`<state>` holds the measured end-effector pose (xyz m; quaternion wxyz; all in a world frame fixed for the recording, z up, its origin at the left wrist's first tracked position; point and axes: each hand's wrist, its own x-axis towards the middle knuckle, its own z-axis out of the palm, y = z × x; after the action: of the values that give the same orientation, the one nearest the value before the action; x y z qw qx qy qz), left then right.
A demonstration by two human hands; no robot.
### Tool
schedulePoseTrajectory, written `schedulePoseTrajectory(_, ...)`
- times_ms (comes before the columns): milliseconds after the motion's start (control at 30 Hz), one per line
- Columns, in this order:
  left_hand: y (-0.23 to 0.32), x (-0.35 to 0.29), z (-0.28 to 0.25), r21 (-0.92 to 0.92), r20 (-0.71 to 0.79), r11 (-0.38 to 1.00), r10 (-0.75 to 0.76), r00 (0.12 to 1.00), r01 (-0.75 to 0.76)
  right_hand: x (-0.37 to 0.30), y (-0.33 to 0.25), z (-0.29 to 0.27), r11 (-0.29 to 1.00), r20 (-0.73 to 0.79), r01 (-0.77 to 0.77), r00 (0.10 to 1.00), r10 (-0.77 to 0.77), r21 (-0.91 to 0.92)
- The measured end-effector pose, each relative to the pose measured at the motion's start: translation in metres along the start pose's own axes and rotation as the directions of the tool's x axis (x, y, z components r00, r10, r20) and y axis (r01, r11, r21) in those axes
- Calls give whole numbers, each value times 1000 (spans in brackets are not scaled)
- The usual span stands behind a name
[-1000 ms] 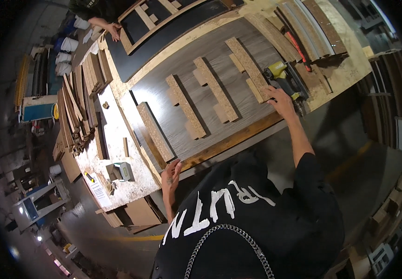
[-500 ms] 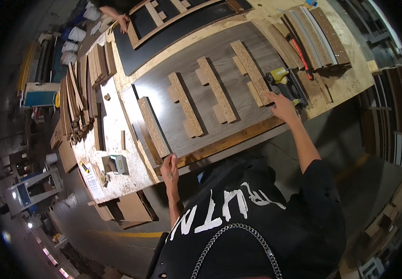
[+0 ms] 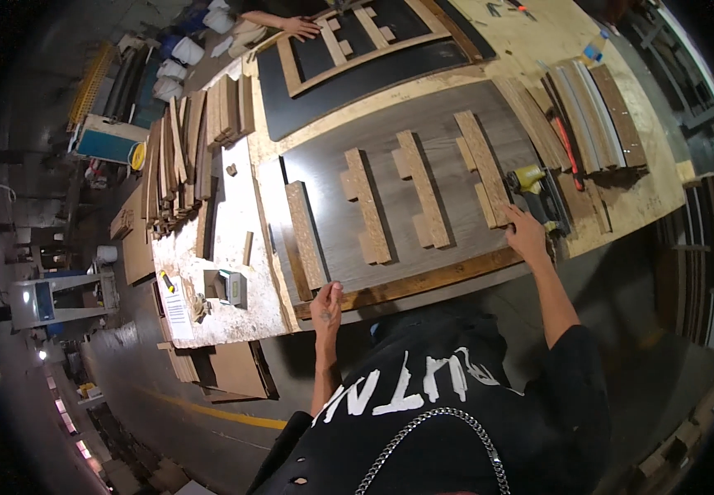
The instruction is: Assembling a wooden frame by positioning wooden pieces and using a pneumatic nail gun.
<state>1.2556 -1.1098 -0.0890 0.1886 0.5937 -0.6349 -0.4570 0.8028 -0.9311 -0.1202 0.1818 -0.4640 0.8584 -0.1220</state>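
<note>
A grey wood-grain panel (image 3: 476, 181) lies on the workbench, with several chipboard strips across it. My left hand (image 3: 326, 305) is at the panel's near edge, its fingers closed at the near end of the leftmost strip (image 3: 306, 235). Farther right, my right hand (image 3: 527, 233) has its fingers on the near end of the rightmost strip (image 3: 482, 169); its grip is partly hidden. Small blocks sit against the left sides of the other two strips, the left-middle one (image 3: 367, 206) and the right-middle one (image 3: 424, 190). A brown wooden rail (image 3: 423, 280) runs along the panel's near edge.
A yellow-green nail gun (image 3: 526, 178) rests right of the panel, near a red-handled tool (image 3: 567, 148) and stacked strips (image 3: 592, 115). Wood pieces pile up (image 3: 179, 161) at left, beyond a small box (image 3: 233, 286). Across the bench, another person's hand (image 3: 301, 29) touches a wooden frame (image 3: 365, 66).
The whole view has shifted, so the bench appears farther right and lower. Both my hands stay at the same strip ends. The other person's hand has moved farther along the wooden frame.
</note>
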Motion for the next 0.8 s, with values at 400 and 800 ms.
schedulePoseTrajectory(400, 21, 41, 18, 2, 9, 995, 104, 995, -104, 2, 7, 9, 994, -56, 24, 998, -18, 107)
schedulePoseTrajectory(800, 23, 46, 10, -28, -6, 997, 70, 998, -70, 21, -25, 20, 954, -136, -261, 950, 281, 150)
